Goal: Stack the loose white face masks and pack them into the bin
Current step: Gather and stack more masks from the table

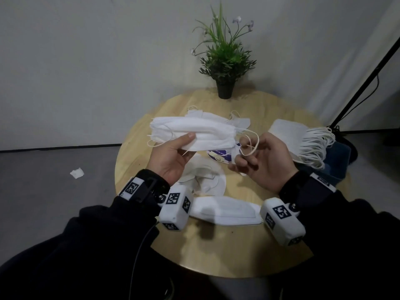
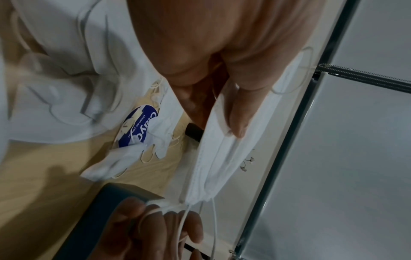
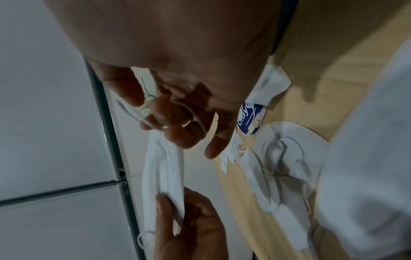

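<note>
A plain indoor room, staged for recording: bare white wall (image 1: 86, 61), grey floor (image 1: 54, 180), round wooden table (image 1: 281, 245), potted plant (image 1: 225, 61), black stand (image 1: 368, 83).

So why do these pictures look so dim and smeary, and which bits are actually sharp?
Head view: dim room light, edges bent by the wide lens, but the held masks and potted plant read clearly. Left wrist view: the left hand looms soft, and masks on the table smear. Right wrist view: the right hand is shadowed.

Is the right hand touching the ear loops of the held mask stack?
Touching. In the right wrist view, an ear loop lies across the right hand's curled fingers.
</note>
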`<state>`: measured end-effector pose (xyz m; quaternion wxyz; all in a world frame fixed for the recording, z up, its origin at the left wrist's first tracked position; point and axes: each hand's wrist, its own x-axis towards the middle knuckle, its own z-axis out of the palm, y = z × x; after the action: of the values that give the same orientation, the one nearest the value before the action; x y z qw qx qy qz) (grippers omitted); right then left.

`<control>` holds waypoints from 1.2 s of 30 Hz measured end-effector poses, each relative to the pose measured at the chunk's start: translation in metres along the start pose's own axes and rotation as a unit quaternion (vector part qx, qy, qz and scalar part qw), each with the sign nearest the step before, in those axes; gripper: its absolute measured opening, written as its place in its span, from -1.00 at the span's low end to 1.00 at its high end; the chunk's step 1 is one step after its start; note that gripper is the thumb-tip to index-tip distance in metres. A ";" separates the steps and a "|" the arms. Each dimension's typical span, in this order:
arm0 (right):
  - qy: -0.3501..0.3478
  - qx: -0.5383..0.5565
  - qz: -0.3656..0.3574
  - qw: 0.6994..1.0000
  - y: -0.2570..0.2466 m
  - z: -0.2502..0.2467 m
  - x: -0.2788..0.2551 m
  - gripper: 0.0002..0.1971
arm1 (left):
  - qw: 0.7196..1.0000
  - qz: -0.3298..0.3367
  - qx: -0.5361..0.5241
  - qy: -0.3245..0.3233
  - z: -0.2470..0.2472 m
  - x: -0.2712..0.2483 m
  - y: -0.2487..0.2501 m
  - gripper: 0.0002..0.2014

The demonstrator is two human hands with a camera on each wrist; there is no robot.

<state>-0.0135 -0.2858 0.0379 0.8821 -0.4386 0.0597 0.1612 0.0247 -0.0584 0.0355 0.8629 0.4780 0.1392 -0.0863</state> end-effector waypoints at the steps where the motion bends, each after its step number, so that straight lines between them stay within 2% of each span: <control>1: -0.002 -0.010 0.004 1.000 0.001 0.001 0.000 -0.72 | 1.000 0.002 0.000 -0.001 -0.001 0.001 0.001 -0.56; 3: 0.005 -0.038 0.008 0.999 0.002 0.003 0.000 -0.54 | 1.000 0.006 -0.005 -0.002 -0.003 0.003 0.003 -0.50; 4: 0.017 -0.062 -0.002 0.998 0.003 0.003 0.000 -0.53 | 1.000 0.009 -0.003 -0.001 -0.003 0.003 0.003 -0.48; 7: 0.089 -0.121 -0.080 0.985 0.005 0.002 0.001 -0.61 | 1.000 0.012 0.011 0.011 -0.005 0.004 0.003 -0.49; 10: 0.113 -0.029 -0.086 0.989 -0.001 -0.002 -0.002 -0.47 | 1.000 0.020 0.011 0.021 -0.015 0.011 0.009 -0.55; 12: 0.110 0.023 -0.078 0.991 -0.009 -0.006 -0.007 -0.41 | 0.999 0.023 -0.003 0.035 -0.023 0.016 0.016 -0.72; 14: 0.107 0.007 -0.062 0.992 -0.014 -0.010 -0.013 -0.42 | 0.998 0.024 -0.025 0.057 -0.028 0.018 0.022 -0.90; 16: 0.107 -0.031 -0.054 0.992 -0.015 -0.018 -0.017 -0.43 | 0.996 0.023 -0.055 0.071 -0.031 0.018 0.027 -0.96; 19: 0.128 -0.077 -0.040 0.988 -0.016 -0.034 -0.021 -0.43 | 0.993 0.016 -0.099 0.066 -0.036 0.017 0.037 -0.88; 24: 0.179 -0.155 -0.001 0.972 -0.023 -0.057 -0.033 -0.49 | 0.995 -0.048 -0.076 0.037 -0.049 0.011 0.059 -0.76; 27: 0.191 -0.233 0.022 0.953 -0.025 -0.070 -0.043 -0.62 | 0.995 -0.087 0.018 0.035 -0.059 0.005 0.064 -0.76; 30: 0.186 -0.338 0.041 0.922 -0.023 -0.079 -0.055 -0.87 | 0.983 -0.108 0.148 0.017 -0.066 -0.002 0.059 -0.85; 33: 0.186 -0.420 0.079 0.885 -0.013 -0.088 -0.064 -0.84 | 0.952 -0.129 0.278 -0.002 -0.076 -0.008 0.045 -0.72; 36: 0.176 -0.447 0.138 0.866 -0.001 -0.089 -0.067 -0.85 | 0.903 -0.159 0.399 -0.018 -0.086 -0.011 0.027 -0.70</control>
<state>-0.0730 -0.3728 0.0006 0.5348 -0.7946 0.1955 0.2106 0.0079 0.0287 0.0173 0.5772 0.7522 0.1517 -0.2793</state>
